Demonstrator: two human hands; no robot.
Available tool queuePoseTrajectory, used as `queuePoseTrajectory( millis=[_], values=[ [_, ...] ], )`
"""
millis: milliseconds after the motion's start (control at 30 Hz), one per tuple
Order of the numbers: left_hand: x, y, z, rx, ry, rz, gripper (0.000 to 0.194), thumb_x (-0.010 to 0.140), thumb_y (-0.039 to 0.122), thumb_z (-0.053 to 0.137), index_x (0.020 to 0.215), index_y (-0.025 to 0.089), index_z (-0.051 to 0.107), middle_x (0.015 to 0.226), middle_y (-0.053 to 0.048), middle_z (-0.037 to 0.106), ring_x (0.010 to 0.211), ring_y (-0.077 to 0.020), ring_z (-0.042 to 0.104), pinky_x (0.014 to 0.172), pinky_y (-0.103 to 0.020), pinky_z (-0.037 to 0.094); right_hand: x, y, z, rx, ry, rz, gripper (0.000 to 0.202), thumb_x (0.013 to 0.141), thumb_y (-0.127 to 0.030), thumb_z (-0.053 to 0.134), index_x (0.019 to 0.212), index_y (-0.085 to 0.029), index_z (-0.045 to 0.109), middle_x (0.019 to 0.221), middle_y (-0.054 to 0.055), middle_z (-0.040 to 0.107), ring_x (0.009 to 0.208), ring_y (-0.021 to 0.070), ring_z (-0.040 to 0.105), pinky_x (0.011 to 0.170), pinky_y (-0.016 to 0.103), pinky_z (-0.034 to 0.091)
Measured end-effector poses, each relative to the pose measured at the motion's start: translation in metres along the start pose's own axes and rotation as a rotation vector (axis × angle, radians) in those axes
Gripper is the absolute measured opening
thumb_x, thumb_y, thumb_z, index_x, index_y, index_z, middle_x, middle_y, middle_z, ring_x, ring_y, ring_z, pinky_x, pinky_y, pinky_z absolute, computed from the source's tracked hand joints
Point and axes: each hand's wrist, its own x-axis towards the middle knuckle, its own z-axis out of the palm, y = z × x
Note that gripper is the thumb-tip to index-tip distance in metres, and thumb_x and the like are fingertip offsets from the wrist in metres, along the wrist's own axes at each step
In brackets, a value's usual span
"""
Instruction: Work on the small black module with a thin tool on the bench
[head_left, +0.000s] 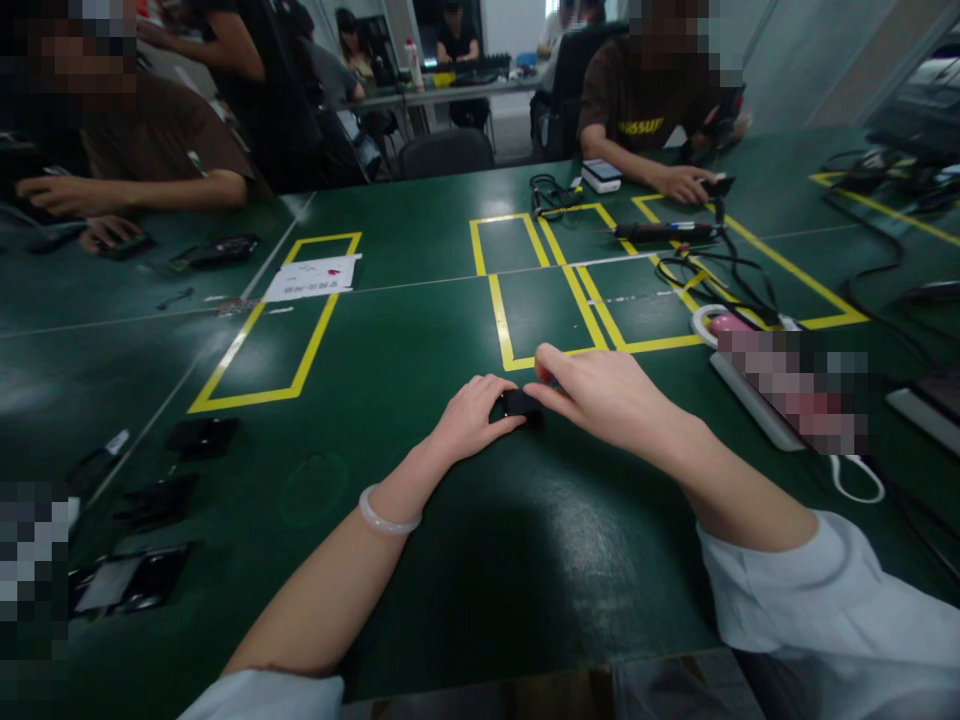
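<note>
Near the middle of the green table [420, 560], my left hand [474, 415] pinches a small black part [520, 404] between thumb and fingers. The part is dark and box-like; its exact kind I cannot make out. My right hand [600, 395] is just to the right, its thumb tip at the part's edge and its index finger curled above. Whether something small sits in the right fingers is hidden. A pale bracelet [388, 512] circles my left wrist.
Several black parts [201, 437] lie at the left. Yellow tape outlines [315, 345] and a paper sheet [313, 278] mark the tabletop. To the right are a white-and-pink item [757, 400], a black pen-like tool [664, 231] and cables [750, 270]. Co-workers sit across the table.
</note>
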Motion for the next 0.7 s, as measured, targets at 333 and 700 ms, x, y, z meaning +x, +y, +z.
queuePoseTrajectory(
  millis=[333, 700],
  values=[
    [-0.0002, -0.0006, 0.0005, -0.009, -0.001, 0.003, 0.037, 0.089, 0.049, 0.055, 0.111, 0.019, 0.054, 0.105, -0.007, 0.060, 0.096, -0.0237, 0.054, 0.084, -0.038, 0.046, -0.0017, 0.0043, 0.0005, 0.017, 0.031, -0.035, 0.020, 0.094, -0.026, 0.037, 0.106, -0.017, 0.049, 0.087, 0.005, 0.069, 0.073, 0.0189, 0.065, 0.053, 0.027, 0.026],
    [-0.0001, 0.0005, 0.0005, -0.008, 0.003, -0.002, 0.037, 0.089, 0.049, 0.055, 0.112, 0.020, 0.054, 0.105, -0.007, 0.060, 0.095, -0.0236, 0.054, 0.082, -0.038, 0.046, 0.0012, 0.0048, 0.0021, -0.109, -0.025, 0.039, 0.030, 0.098, -0.034, 0.030, 0.102, -0.018, 0.056, 0.081, 0.007, 0.071, 0.072, 0.0223, 0.067, 0.052, 0.029, 0.022]
  ],
)
